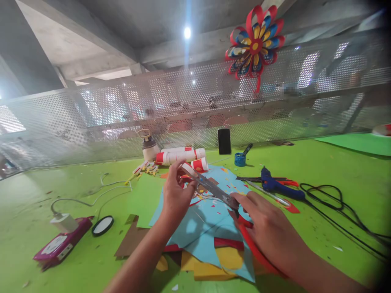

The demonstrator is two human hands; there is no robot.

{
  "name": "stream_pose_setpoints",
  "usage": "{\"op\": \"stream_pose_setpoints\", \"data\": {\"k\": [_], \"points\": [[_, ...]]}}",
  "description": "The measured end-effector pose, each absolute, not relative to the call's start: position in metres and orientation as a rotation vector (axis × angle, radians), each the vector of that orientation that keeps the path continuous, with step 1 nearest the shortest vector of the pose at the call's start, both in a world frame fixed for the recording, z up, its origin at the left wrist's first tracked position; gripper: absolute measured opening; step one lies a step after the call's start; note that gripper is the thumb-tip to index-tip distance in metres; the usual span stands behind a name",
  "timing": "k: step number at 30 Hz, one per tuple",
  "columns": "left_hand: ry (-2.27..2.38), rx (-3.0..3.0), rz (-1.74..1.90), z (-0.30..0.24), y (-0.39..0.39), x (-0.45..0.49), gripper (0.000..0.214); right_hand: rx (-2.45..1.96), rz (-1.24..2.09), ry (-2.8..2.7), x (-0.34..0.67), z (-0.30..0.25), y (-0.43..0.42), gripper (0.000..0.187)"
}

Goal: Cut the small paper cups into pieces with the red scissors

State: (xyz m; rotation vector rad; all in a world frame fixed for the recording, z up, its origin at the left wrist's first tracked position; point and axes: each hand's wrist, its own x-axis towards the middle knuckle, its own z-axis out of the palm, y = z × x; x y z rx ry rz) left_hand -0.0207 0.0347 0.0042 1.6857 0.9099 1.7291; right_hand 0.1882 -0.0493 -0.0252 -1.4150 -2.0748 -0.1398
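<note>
My right hand [269, 226] is closed round the red handles of a pair of scissors [215, 190], whose grey blades point up and left. Between the thumb and fingers of my left hand [177, 193] is a small white and red paper piece [188, 169], right by the blade tip. My fingers partly cover it, so its full shape is unclear. Beneath both hands lies light blue paper [195, 240], strewn with small coloured scraps. Yellow paper [210, 270] and brown card [132, 240] stick out from under it.
Stacked paper cups [181, 156] lie behind my hands, near a pump bottle [149, 148], a phone [224, 141] and a blue pot [240, 159]. On the right is a blue glue gun [279, 187] with its cord; on the left, a purple power strip [62, 244]. A paper flower [255, 47] hangs above.
</note>
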Motion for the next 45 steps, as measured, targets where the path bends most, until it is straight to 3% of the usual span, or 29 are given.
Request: {"op": "stream_pose_setpoints", "data": {"k": [6, 18, 45], "points": [[0.922, 1.753, 1.713, 0.002, 0.033, -0.023, 0.056, -1.463, -0.082, -2.071, 0.184, -0.022, -0.050, 0.033], [1.104, 1.965, 1.695, -0.003, 0.034, -0.030, 0.059, -1.543, -0.168, -2.122, 0.185, -0.017, -0.051, 0.045], [1.136, 2.175, 1.720, 0.001, 0.026, -0.028, 0.051, -1.292, -0.367, -2.168, 0.194, -0.009, -0.056, 0.044]]}}
